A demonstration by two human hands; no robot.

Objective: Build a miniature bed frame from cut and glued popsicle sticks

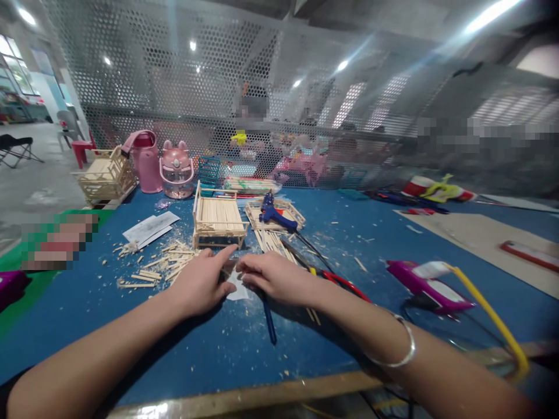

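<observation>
My left hand (198,278) is low over the blue table, thumb and index finger spread apart. A small piece of white paper (239,291) lies between my hands, the left thumb at its edge. My right hand (277,278) has its fingers bent together at the paper's right side; what they pinch, if anything, is hidden. Under that hand a dark blue handle (269,320) sticks out toward me. Just beyond stand a small bed-like frame of wooden sticks (220,216) and a lower stick frame (257,220) with a blue glue gun (279,219) on it.
Cut stick pieces (168,262) litter the left side, near folded paper (151,228). Pliers with red handles (345,285) lie beside my right wrist. A purple device (430,288) and yellow rod (484,314) are at right. Pink bottles (147,166) stand before a perforated screen (174,75).
</observation>
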